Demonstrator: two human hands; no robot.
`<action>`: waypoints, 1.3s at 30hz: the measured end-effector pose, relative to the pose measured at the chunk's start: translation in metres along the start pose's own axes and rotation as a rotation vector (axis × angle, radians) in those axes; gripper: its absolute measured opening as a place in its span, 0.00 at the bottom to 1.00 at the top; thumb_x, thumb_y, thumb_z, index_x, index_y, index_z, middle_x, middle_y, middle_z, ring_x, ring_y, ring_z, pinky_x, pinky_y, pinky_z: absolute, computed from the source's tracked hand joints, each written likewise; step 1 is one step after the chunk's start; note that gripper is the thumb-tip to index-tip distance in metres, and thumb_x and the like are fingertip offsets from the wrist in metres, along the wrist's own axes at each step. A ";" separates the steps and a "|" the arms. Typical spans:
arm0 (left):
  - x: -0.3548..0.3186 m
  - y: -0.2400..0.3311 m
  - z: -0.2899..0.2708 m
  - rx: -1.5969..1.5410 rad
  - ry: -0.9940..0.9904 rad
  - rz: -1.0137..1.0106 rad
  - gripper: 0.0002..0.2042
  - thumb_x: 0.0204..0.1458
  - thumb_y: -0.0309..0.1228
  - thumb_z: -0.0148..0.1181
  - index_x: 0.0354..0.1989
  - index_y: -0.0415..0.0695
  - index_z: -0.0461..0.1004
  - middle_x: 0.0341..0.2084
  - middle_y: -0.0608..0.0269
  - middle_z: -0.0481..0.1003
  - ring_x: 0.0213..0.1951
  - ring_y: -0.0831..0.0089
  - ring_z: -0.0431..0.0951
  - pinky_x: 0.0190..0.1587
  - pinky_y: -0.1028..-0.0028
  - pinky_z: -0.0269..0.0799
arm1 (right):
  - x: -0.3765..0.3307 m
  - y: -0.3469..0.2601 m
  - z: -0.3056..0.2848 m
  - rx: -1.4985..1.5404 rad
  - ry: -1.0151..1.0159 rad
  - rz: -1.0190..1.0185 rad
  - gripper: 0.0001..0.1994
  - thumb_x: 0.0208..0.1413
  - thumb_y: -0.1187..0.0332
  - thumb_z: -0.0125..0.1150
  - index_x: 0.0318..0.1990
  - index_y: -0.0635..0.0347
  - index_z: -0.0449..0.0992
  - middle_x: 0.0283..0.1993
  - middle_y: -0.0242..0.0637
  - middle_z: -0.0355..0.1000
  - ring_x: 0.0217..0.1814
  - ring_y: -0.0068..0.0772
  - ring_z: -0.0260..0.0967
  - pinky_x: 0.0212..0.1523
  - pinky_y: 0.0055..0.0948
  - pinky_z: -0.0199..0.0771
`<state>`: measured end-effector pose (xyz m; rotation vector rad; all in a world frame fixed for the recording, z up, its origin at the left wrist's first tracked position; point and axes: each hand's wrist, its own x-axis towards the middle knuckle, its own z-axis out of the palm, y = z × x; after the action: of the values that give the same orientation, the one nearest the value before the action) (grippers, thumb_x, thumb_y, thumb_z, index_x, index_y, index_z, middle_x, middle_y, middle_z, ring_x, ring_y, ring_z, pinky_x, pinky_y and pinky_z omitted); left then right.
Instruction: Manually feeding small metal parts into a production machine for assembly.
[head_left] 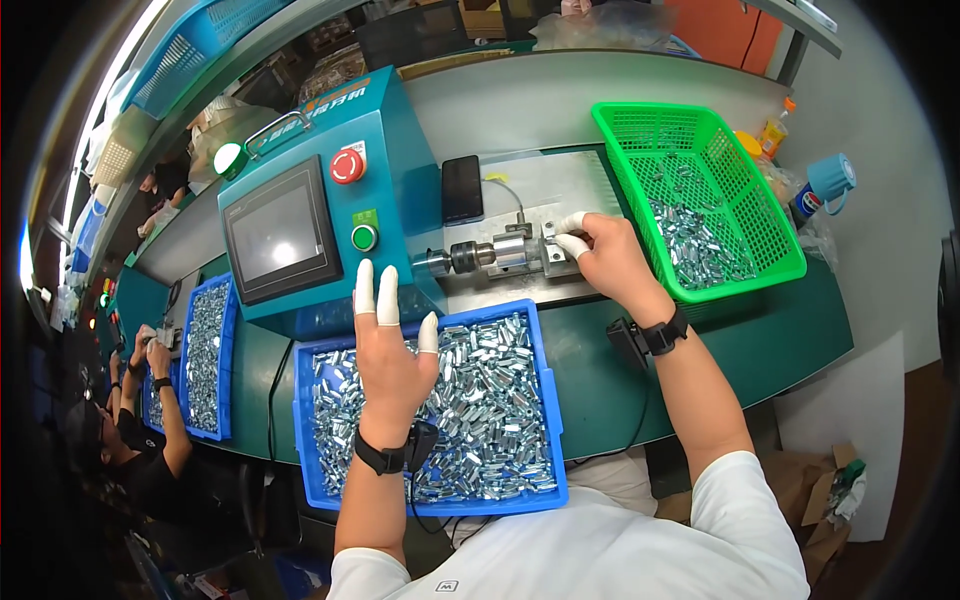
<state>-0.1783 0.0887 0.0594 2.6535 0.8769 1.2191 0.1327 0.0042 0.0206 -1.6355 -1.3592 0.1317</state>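
Left hand [395, 375] was spread, round green button [364, 237] reachable at twelve o'clock — silver metal block [554, 260] was seemingly steadied by right hand [615, 258] (grip untellable).

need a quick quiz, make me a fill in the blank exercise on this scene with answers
The tray below the left grip is ____.
The fingertip covers on the right grip are ____.
The basket beside the right grip is ____.
A black ____ lies beside the teal machine.

Missing words: blue; white; green; phone
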 end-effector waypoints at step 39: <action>-0.008 -0.009 0.007 0.027 -0.050 0.022 0.36 0.54 0.21 0.70 0.73 0.35 0.64 0.76 0.35 0.59 0.77 0.36 0.59 0.78 0.46 0.56 | -0.027 -0.011 0.024 0.195 0.021 0.209 0.14 0.55 0.76 0.77 0.50 0.64 0.86 0.35 0.32 0.77 0.31 0.18 0.69 0.35 0.23 0.74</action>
<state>-0.1817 0.0929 0.0462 2.7092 0.8657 1.1475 0.1000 -0.0041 0.0036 -1.6045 -1.1205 0.3581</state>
